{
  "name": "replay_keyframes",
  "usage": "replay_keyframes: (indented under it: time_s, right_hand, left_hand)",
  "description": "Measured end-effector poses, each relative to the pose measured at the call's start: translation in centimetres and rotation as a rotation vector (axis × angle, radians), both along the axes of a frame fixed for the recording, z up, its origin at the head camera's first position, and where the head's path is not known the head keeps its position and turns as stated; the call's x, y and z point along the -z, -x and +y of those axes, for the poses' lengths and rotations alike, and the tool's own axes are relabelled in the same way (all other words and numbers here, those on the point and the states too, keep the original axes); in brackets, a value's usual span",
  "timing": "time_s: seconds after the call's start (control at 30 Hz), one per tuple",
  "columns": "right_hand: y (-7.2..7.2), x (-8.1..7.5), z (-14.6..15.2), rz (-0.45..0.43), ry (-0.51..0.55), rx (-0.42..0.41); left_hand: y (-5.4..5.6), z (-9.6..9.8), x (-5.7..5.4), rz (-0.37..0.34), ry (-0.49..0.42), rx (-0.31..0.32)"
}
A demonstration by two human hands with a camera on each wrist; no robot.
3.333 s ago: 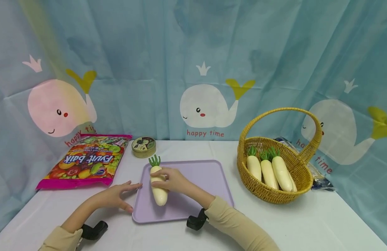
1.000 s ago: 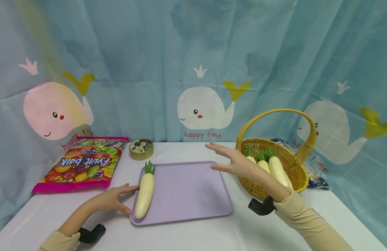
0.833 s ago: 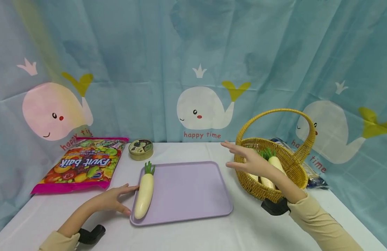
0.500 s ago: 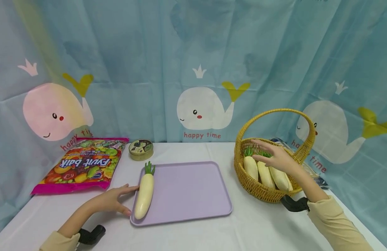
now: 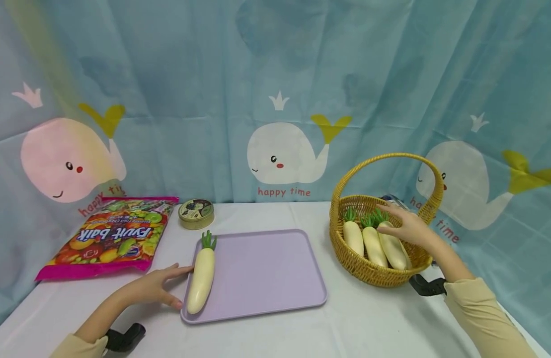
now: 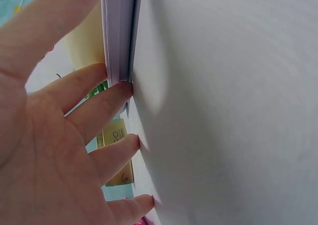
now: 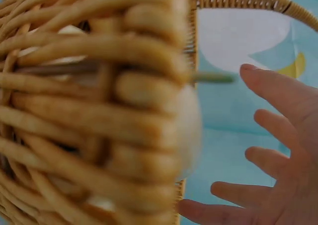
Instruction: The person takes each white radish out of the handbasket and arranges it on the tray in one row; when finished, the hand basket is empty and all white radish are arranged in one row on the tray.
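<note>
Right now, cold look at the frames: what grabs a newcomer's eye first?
Probably the yellow wicker basket at right, with white radishes inside and the right hand over it, fingers spread. Next, the lone radish along the left side of the lilac tray, with the left hand at that edge. Then the bright fruit-print bag at far left and the whale-print curtain behind.

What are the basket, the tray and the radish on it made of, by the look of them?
Basket: wicker or a plastic imitation, light sheen; thick tan strands interlace in the right wrist view.
Tray: probably plastic, fairly matte; even lilac colour, smooth rounded corners.
Radish: smooth, softly glossy; its very even skin suggests moulded plastic or foam, but real isn't ruled out.
</note>
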State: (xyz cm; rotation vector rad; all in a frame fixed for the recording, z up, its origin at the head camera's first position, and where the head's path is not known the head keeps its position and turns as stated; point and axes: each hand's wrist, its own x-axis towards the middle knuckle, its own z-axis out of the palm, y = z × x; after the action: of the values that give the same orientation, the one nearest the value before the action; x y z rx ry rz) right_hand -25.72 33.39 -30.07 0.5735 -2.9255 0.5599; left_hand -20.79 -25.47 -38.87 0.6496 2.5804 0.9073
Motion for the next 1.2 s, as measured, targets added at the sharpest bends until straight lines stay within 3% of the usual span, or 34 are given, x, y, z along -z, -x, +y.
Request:
replay_keyframes:
  time_s: [0.27, 0.5, 0.9, 1.2]
  right_hand:
    - [0.2, 1.0, 0.3, -0.143, 0.010, -0.024]
    - [-0.2, 1.7, 0.4, -0.203, -0.010, -0.014]
    - [0.7, 3.0, 0.7, -0.133, 0.004, 0.066]
    - [-0.2, 1.3, 0.5, -0.099, 0.080, 0.123]
  left_hand:
    - [-0.2, 0.1, -0.1, -0.001, 0.009, -0.019]
    - [-0.2, 0.2, -0.2, 0.010, 0.025, -0.021]
    - [-0.4, 0.3, -0.2, -0.013, 0.018, -0.025]
    - [-0.3, 0.1, -0.2, 0.000, 0.023, -0.015]
